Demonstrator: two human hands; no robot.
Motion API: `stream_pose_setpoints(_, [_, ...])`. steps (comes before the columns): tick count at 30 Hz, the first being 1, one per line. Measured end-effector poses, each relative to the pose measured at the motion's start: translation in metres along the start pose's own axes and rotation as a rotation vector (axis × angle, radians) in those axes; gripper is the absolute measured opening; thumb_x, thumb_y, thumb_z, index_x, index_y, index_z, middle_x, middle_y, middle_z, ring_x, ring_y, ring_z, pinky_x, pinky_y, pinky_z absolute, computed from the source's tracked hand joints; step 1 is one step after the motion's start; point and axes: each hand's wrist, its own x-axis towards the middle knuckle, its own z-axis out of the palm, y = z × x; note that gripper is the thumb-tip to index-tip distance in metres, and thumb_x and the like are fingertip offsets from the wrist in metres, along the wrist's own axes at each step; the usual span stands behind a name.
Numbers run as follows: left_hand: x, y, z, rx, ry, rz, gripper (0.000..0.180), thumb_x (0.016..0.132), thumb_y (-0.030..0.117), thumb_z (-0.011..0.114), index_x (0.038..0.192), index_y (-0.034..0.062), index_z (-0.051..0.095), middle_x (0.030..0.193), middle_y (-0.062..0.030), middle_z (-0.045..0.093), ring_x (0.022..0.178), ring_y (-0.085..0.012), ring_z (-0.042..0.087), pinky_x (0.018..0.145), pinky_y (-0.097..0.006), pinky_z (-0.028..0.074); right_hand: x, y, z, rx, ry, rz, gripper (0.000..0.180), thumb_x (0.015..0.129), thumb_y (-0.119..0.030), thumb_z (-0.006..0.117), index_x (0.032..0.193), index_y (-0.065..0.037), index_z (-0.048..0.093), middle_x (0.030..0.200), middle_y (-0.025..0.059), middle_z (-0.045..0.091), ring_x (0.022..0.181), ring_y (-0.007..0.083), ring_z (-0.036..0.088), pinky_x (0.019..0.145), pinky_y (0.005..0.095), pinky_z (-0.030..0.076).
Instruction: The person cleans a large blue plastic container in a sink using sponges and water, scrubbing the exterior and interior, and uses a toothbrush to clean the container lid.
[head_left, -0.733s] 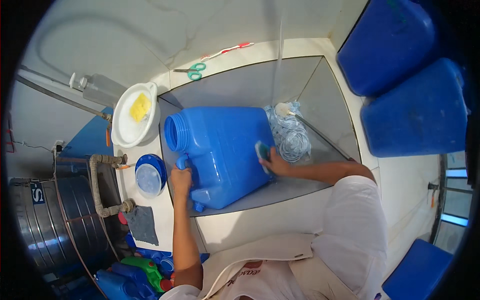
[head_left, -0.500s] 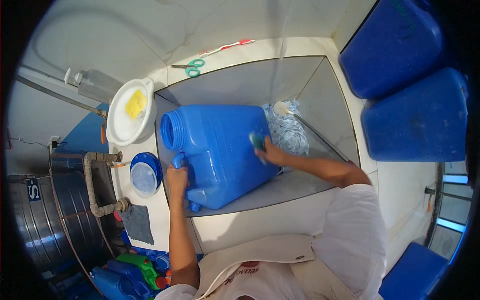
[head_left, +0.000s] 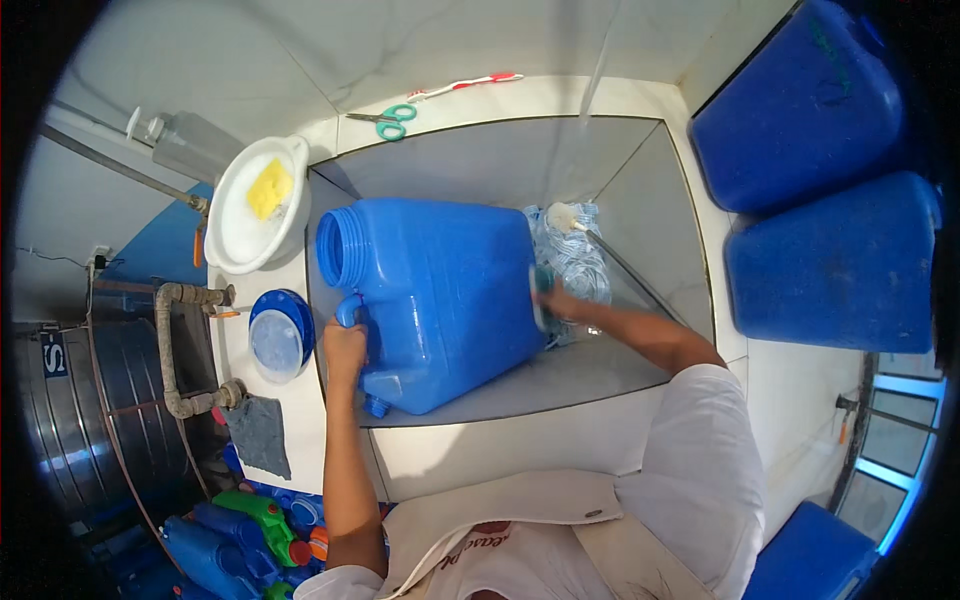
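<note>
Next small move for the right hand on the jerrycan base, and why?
Probably slide the scrub pad along the base of the blue jerrycan. The right hand presses it there, the left hand steadies the can by its handle, and the can lies on its side in the sink.

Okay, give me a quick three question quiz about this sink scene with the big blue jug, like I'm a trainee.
1. True or false: the blue jug lies on its side in the sink, with its open mouth toward the white bowl.
2. What does the left hand grip?
A. the scissors
B. the jug's handle
C. the blue lid
3. Fill in: the yellow sponge lies in the white ____.

Key
1. True.
2. B. The left hand grips the jug's handle, while the right hand presses a green scrub pad against the jug's base.
3. Bowl.
</note>
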Motion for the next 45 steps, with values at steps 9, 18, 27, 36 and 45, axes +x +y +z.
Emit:
stream_pose_setpoints(9, [0.000, 0.003, 0.004, 0.042, 0.003, -0.047, 0.021, 0.070, 0.001, 0.051, 0.089, -0.0001, 0.059, 0.056, -0.0115, 0.056, 0.038, -0.0204, 0.053, 0.034, -0.033, 0.041, -0.050, -0.013, 0.027, -0.240, -0.062, -0.110, 0.101, 0.082, -0.060, 0.049, 0.133, 0.011, -0.002, 0.124, 0.0320, 0.038, 0.107, 0.0374, 0.051, 0.085, 0.0417, 0.044])
stream_pose_setpoints(18, [0.003, 0.012, 0.006, 0.036, 0.020, 0.049, 0.024, 0.069, 0.003, 0.053, 0.091, -0.0012, 0.059, 0.060, -0.0143, 0.058, 0.041, -0.0232, 0.056, 0.035, -0.035, 0.043, -0.004, -0.089, -0.013, -0.117, 0.198, -0.217, 0.073, 0.088, -0.047, 0.050, 0.119, 0.011, 0.019, 0.107, 0.0352, 0.048, 0.100, 0.0379, 0.055, 0.085, 0.0402, 0.043])
stream_pose_setpoints(27, [-0.002, 0.009, 0.012, 0.137, 0.063, 0.147, 0.018, 0.068, 0.004, 0.053, 0.084, 0.0008, 0.060, 0.060, -0.0134, 0.060, 0.042, -0.0239, 0.057, 0.038, -0.036, 0.045, -0.046, -0.137, -0.002, -0.303, 0.160, -0.132, 0.063, 0.087, -0.045, 0.050, 0.110, 0.009, 0.025, 0.089, 0.0333, 0.057, 0.084, 0.0452, 0.059, 0.072, 0.0466, 0.047])
stream_pose_setpoints(36, [-0.008, 0.019, 0.005, 0.160, 0.028, -0.024, 0.022, 0.075, 0.016, 0.057, 0.087, -0.0028, 0.060, 0.070, -0.0176, 0.062, 0.059, -0.0276, 0.063, 0.052, -0.039, 0.048, -0.042, -0.146, 0.004, -0.275, 0.137, -0.110, 0.068, 0.086, -0.048, 0.050, 0.111, 0.010, 0.026, 0.087, 0.0341, 0.057, 0.085, 0.0462, 0.058, 0.073, 0.0480, 0.046])
stream_pose_setpoints(45, [0.000, 0.002, 0.003, 0.227, 0.100, 0.038, 0.024, 0.074, 0.015, 0.058, 0.088, -0.0043, 0.059, 0.071, -0.0190, 0.063, 0.057, -0.0298, 0.064, 0.049, -0.039, 0.049, -0.066, -0.142, 0.040, -0.117, -0.010, -0.237, 0.068, 0.087, -0.043, 0.051, 0.118, 0.011, 0.021, 0.094, 0.0334, 0.057, 0.087, 0.0472, 0.057, 0.075, 0.0463, 0.046])
